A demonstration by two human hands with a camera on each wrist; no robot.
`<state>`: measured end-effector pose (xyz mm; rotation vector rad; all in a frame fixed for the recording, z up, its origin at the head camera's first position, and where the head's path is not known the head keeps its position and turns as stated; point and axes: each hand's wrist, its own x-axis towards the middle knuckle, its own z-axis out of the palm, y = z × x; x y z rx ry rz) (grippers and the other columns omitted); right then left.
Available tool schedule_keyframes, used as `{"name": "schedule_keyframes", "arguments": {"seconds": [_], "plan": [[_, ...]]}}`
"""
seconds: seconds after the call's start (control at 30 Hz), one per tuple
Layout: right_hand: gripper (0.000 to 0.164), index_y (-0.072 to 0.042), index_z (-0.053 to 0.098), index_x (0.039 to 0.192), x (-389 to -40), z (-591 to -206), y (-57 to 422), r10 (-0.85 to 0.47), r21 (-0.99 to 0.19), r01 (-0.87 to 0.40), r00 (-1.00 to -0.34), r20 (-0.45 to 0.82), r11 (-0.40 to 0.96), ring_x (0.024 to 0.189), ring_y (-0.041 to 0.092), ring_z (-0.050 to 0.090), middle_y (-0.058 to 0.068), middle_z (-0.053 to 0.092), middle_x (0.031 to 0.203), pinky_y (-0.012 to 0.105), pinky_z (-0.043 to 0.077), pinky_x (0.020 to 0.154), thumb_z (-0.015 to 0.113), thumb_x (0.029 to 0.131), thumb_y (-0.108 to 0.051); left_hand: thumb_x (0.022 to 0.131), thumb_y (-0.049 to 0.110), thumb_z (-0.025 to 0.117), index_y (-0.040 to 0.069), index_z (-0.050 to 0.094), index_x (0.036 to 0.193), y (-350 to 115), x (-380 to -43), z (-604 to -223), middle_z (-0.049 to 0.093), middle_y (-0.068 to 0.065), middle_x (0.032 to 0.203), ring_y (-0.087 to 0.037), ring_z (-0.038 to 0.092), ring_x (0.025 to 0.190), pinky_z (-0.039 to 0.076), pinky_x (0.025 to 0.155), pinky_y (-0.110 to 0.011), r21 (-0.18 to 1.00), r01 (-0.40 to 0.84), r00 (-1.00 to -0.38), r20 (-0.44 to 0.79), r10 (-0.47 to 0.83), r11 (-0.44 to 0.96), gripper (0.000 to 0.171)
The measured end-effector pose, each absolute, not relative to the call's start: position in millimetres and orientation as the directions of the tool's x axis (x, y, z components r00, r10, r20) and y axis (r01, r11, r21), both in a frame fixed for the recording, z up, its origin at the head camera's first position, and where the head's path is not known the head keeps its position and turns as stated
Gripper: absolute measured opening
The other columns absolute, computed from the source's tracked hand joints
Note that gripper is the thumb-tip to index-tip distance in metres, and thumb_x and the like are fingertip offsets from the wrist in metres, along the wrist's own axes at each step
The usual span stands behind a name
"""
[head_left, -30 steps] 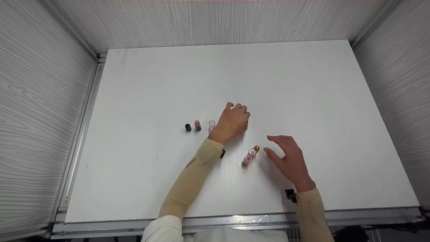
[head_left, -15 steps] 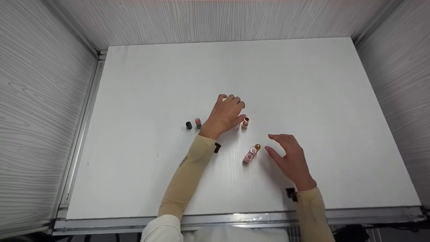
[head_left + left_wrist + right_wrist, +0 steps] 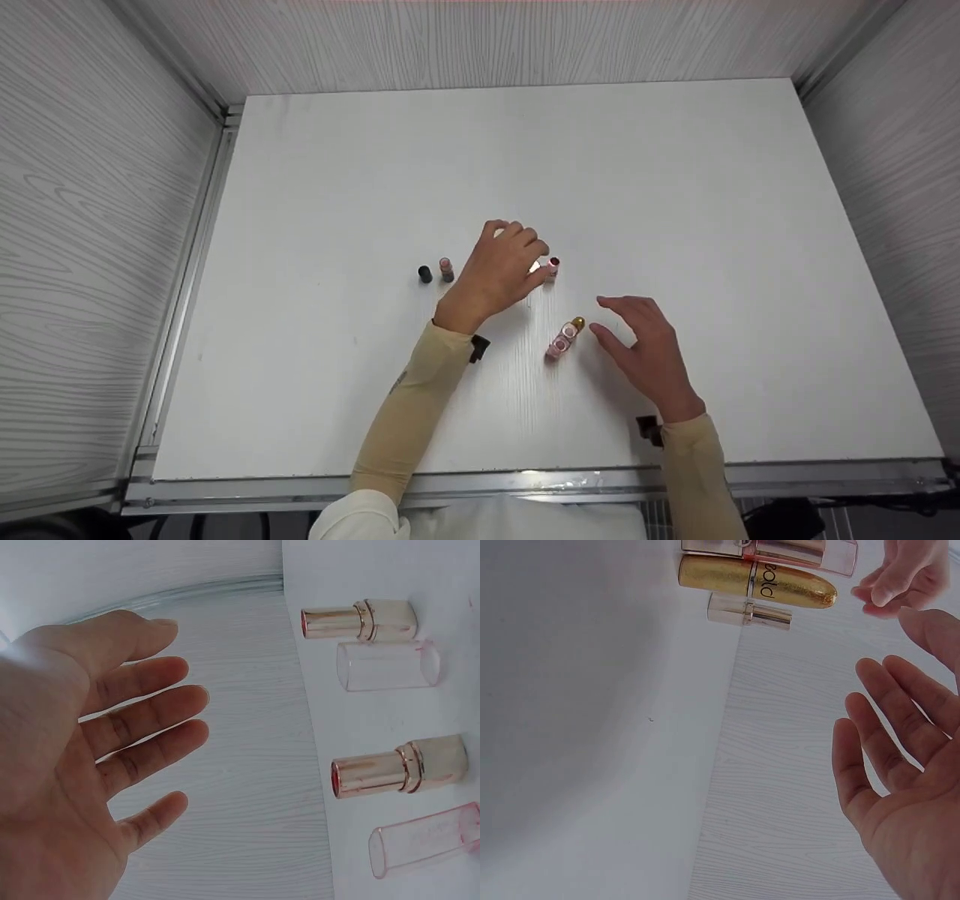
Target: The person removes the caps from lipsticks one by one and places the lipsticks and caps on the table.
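My left hand (image 3: 495,270) hovers over the middle of the white table with its fingers relaxed and nothing in them. Close to its thumb stands an uncapped lipstick (image 3: 553,268). In the left wrist view, this hand's palm shows beside two upright gold-toned lipsticks, one nearer the top (image 3: 360,621) and one lower (image 3: 397,769). A clear cap (image 3: 388,666) stands by the first, a pinkish clear cap (image 3: 420,840) by the second. My right hand (image 3: 641,352) is held loosely open beside a slanted row that has a gold tube (image 3: 578,323) at its end and clear-capped pinkish lipsticks (image 3: 562,341).
Left of the left hand stand a black cap (image 3: 425,274) and a lipstick with a pinkish top (image 3: 447,270). In the right wrist view, a smaller clear-capped tube (image 3: 750,613) stands beside the gold one. Pale wood-grain walls (image 3: 480,45) enclose the table's back and sides.
My left hand has shifted left off the uncapped lipstick, which came into view by its thumb, and now covers the clear cap seen earlier. The right hand has stayed in place.
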<state>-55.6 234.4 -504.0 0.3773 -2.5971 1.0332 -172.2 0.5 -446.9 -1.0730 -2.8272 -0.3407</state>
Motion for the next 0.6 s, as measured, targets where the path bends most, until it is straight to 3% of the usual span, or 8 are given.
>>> {"name": "schedule_keyframes", "arguments": {"seconds": [0.17, 0.33, 0.6], "plan": [[0.041, -0.009, 0.07, 0.126, -54.9, -505.8, 234.2, -0.123, -0.62, -0.358, -0.913, 0.388, 0.698, 0.113, 0.022, 0.061, 0.005, 0.072, 0.118, 0.036, 0.047, 0.099, 0.08, 0.087, -0.012, 0.1, 0.033, 0.061, 0.018, 0.073, 0.113, 3.8, -152.3, -447.1, 0.072, 0.002, 0.111, -0.018, 0.063, 0.112, 0.04, 0.11, -0.042, 0.153, 0.717, -0.696, 0.2, 0.69, 0.68, 0.023], [0.041, -0.009, 0.07, 0.126, -54.2, -507.5, 232.9, -0.134, -0.619, -0.362, -0.914, 0.384, 0.697, 0.114, 0.022, 0.061, 0.005, 0.072, 0.119, 0.036, 0.048, 0.099, 0.08, 0.087, -0.012, 0.098, 0.043, 0.063, 0.02, 0.073, 0.113, 9.5, -131.2, -450.3, 0.072, 0.004, 0.111, -0.015, 0.064, 0.112, 0.043, 0.107, -0.04, 0.137, 0.752, -0.659, 0.17, 0.733, 0.644, 0.029], [0.041, -0.009, 0.069, 0.126, -53.9, -505.8, 230.4, -0.145, -0.606, -0.379, -0.905, 0.399, 0.699, 0.114, 0.023, 0.062, 0.005, 0.072, 0.118, 0.037, 0.049, 0.097, 0.08, 0.086, -0.01, 0.095, 0.049, 0.064, 0.019, 0.073, 0.105, 19.0, -109.5, -466.4, 0.074, 0.005, 0.1, -0.011, 0.068, 0.097, 0.047, 0.097, -0.037, 0.085, 0.751, -0.661, 0.112, 0.742, 0.655, 0.032]]}}
